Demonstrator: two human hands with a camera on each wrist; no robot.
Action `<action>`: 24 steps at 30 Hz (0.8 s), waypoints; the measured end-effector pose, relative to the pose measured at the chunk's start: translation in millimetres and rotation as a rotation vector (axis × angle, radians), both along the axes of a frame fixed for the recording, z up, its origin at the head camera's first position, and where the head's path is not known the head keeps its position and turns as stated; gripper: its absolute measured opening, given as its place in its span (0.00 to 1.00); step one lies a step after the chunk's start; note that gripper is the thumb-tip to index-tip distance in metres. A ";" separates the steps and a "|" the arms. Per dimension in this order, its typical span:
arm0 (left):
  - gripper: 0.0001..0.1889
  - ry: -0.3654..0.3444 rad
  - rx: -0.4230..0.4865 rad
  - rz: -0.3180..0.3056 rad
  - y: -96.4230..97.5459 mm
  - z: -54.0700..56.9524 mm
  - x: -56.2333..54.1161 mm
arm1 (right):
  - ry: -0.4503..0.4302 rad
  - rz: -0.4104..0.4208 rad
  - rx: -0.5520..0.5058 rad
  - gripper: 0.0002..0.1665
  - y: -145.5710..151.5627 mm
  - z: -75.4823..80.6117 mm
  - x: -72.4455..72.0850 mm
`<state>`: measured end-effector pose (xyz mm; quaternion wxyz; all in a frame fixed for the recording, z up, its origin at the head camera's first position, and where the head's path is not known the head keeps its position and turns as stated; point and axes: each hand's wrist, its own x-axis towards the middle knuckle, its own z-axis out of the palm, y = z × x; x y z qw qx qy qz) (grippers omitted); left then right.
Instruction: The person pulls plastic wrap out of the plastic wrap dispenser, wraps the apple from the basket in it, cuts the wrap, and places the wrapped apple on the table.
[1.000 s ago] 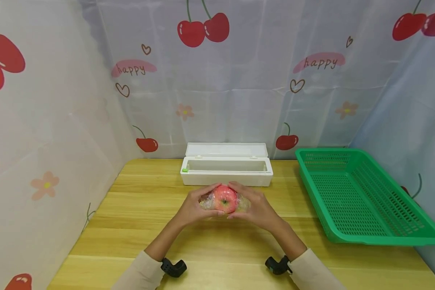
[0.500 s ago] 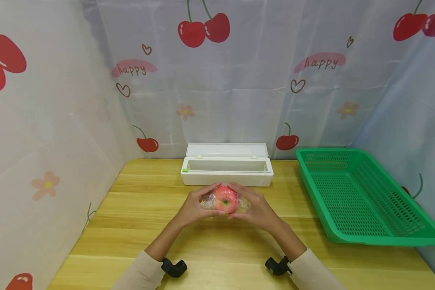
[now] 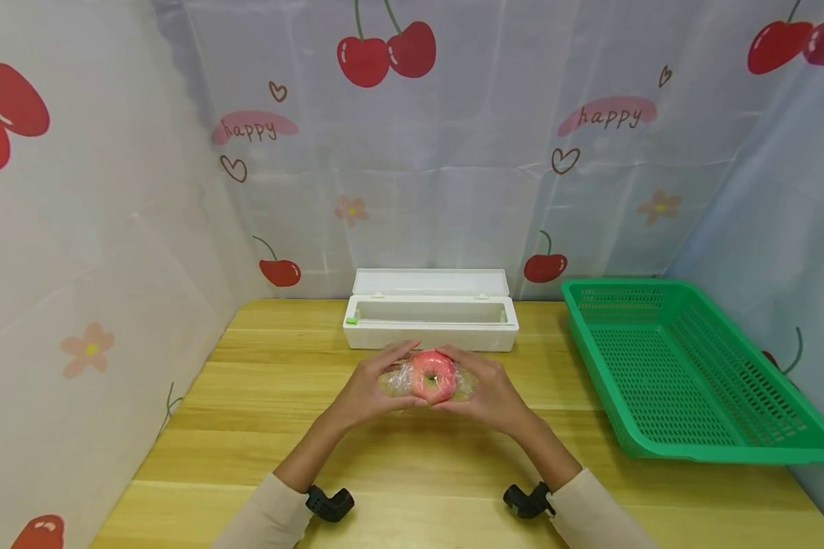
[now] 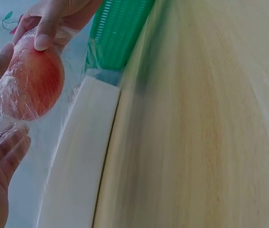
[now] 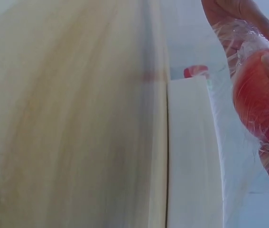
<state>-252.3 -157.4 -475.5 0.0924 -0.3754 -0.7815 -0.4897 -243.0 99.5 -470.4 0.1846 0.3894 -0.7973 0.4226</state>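
A red apple (image 3: 434,376) wrapped in clear cling film (image 3: 400,379) is held between two hands, stem side towards the head camera. Loose film gathers at both its sides. My right hand (image 3: 490,389) grips the apple; in the left wrist view its thumb presses on the red skin. Round the apple's left side curves my left hand (image 3: 368,389), its thumb at the lower edge and its upper fingertip a little apart from the skin. In the left wrist view the left fingers lie behind bunched film, so their contact is partly hidden.
Behind the hands stands a white cling film dispenser (image 3: 431,339) with its lid raised and a green slider at its left. To the right is a green mesh basket (image 3: 714,446) on the wooden table (image 3: 281,381). Cherry-print cloth surrounds the table.
The apple has shifted slightly to the right and turned a little. My left upper fingertip has come away from it, while my right hand keeps its grip. Dispenser and basket stay put.
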 end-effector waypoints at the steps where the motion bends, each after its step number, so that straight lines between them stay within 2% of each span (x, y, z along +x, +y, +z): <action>1: 0.46 0.023 0.010 -0.009 -0.3 0.8 -0.3 | -0.011 0.000 -0.007 0.52 0.4 0.3 0.1; 7: 0.48 0.112 0.025 -0.037 -0.2 2.0 -1.3 | -0.068 -0.028 -0.026 0.52 1.6 1.3 2.1; 14: 0.48 0.131 0.021 -0.037 4.4 1.7 0.8 | -0.089 -0.052 -0.028 0.52 1.3 3.0 2.9; 24: 0.47 0.161 0.013 -0.043 6.4 -1.3 -1.2 | -0.121 -0.042 -0.030 0.51 0.7 4.7 2.7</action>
